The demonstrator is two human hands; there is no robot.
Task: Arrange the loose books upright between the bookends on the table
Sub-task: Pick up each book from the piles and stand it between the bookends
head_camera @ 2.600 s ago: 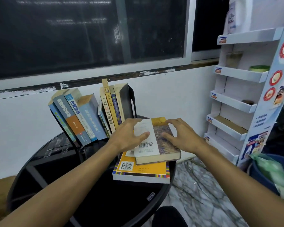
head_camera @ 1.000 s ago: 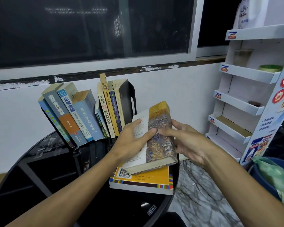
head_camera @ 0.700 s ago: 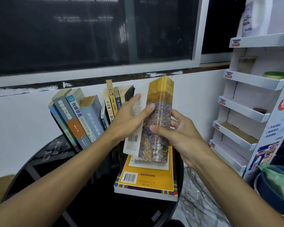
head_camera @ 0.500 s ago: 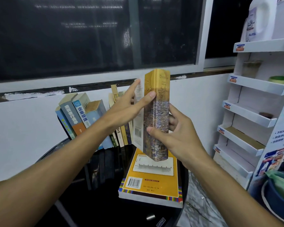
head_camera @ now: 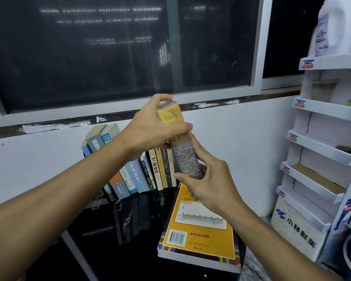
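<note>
**Head camera: both your hands hold a patterned book upright in the air**

Your left hand (head_camera: 150,128) grips the top end of the patterned book (head_camera: 183,153). Its fingers (head_camera: 160,97) curl over the top edge and the thumb lies across the yellow part of the spine. Your right hand (head_camera: 209,187) grips the bottom end, with the thumb in front and the other fingers wrapped behind.

You hold the book clear of the tabletop (head_camera: 130,230), nearly upright, with its top tipped a little to the left and its spine facing you. It hangs in front of the right end of the row of books (head_camera: 150,171), which stand and lean against one another at the back of the dark tabletop. Directly below your right hand, a large yellow book (head_camera: 199,230) lies flat with its barcode side up, near the tabletop's right edge.

A white wall and a dark window (head_camera: 109,47) are behind the row. A white tiered shelf rack (head_camera: 320,151) stands to the right.
</note>
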